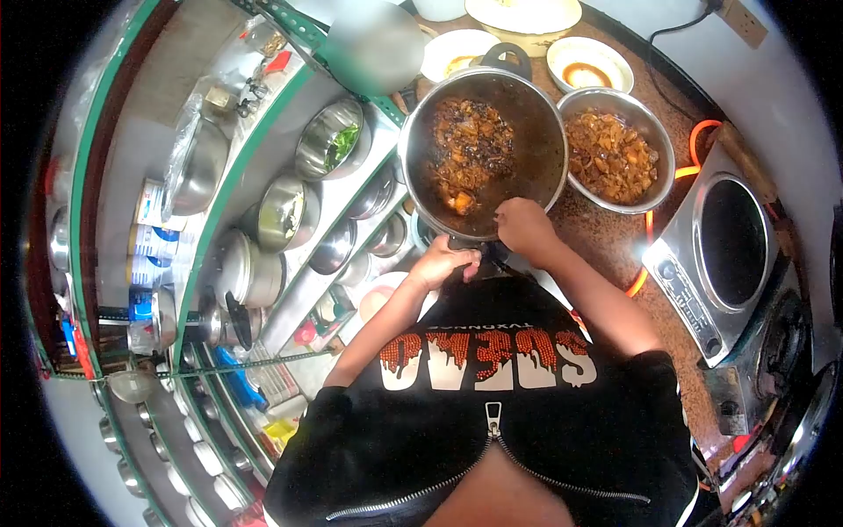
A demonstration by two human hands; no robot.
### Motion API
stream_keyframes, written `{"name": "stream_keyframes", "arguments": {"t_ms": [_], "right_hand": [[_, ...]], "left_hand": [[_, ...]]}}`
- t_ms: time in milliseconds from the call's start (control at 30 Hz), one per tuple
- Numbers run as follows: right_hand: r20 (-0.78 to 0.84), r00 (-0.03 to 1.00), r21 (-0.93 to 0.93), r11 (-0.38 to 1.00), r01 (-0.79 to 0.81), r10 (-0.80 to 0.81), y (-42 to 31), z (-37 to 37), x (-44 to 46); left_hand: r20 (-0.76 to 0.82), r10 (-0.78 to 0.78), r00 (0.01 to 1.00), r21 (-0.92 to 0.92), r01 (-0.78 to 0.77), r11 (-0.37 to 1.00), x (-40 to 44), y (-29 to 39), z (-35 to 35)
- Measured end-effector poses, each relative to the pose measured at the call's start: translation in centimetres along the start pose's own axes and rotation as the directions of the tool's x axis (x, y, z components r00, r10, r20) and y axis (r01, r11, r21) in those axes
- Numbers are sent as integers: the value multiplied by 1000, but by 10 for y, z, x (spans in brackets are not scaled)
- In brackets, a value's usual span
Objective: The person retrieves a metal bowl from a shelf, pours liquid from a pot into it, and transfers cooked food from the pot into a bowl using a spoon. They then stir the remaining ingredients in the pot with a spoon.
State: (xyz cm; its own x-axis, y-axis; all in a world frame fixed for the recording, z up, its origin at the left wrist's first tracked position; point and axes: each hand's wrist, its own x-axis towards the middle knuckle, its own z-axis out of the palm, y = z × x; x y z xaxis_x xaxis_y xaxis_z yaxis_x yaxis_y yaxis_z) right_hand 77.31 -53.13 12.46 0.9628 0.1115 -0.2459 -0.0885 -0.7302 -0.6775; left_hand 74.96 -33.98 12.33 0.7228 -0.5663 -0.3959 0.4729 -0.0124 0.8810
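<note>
Black shirt [562, 430] nearest; pot [540, 132] gripped at near side by left hand [446, 262]; right hand [524, 226] curled at rim, hold unclear; food [474, 145] could be spilled by uneven tilt.

1. Pot [540, 145], upper centre: silver; handle [524, 56] black.
2. Bowl [599, 98], upper right: silver; contents [612, 151] brown.
3. Shirt [479, 400], bottom centre: black, white-and-orange drip lettering [446, 362].
4. Hose [649, 230], right: orange.
5. Shelf edging [74, 220], left: green.

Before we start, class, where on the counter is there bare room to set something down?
Bare counter shows between the bowl, the right forearm and the orange hose; another patch lies between that forearm and the burner. The far side is crowded: pot, bowl and dishes are bunched close together.
</note>
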Motion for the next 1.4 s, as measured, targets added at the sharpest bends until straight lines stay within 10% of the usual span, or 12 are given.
{"name": "stream_keyframes", "arguments": {"t_ms": [267, 367, 433, 533, 633, 700, 967, 1100, 1167, 1300, 1400], "right_hand": [[92, 989, 298, 951, 86, -119, -1, 3, 19], [-97, 878, 245, 844, 477, -468, 20, 15, 29], [153, 973, 610, 791, 44, -172, -5, -13, 15], [-24, 898, 522, 761, 386, -440, 9, -17, 13], [14, 971, 658, 734, 170, -238, 11, -38, -3], [233, 967, 795, 552, -251, 104, 10, -60, -19], [32, 942, 827, 520, -213, 334, 55, -123, -73], [-308, 885, 627, 774, -87, 349, 98, -125, -83], [-623, 767, 91, 988, -127, 156, 111, -120, -83], [-579, 810, -468, 775, -426, 95, 104, -121, -81], [-704, 703, -522, 743, -418, -99, 111, -113, -79]], "left_hand": [[-12, -2, 1000, -16, 2, 1000, 1, -6, 0], [0, 31, 1000, -29, -30, 999, 2, -3, 4], [28, 6, 1000, 1, -6, 1000, 3, -4, 2], [46, 24, 999, 11, -25, 1000, 2, -2, 2], [12, 19, 1000, 4, -19, 1000, -1, 5, 7], [7, 7, 1000, -6, -7, 1000, -1, 4, 6], [-40, -9, 999, -27, 8, 1000, -1, 4, 5], [14, -10, 1000, -42, 10, 999, 1, 2, 2], [-6, -17, 1000, -56, 16, 998, 0, 5, 6], [-25, -47, 999, -53, 46, 998, -1, 7, 7], [18, -46, 999, -88, 47, 995, 2, 2, 1]]}}
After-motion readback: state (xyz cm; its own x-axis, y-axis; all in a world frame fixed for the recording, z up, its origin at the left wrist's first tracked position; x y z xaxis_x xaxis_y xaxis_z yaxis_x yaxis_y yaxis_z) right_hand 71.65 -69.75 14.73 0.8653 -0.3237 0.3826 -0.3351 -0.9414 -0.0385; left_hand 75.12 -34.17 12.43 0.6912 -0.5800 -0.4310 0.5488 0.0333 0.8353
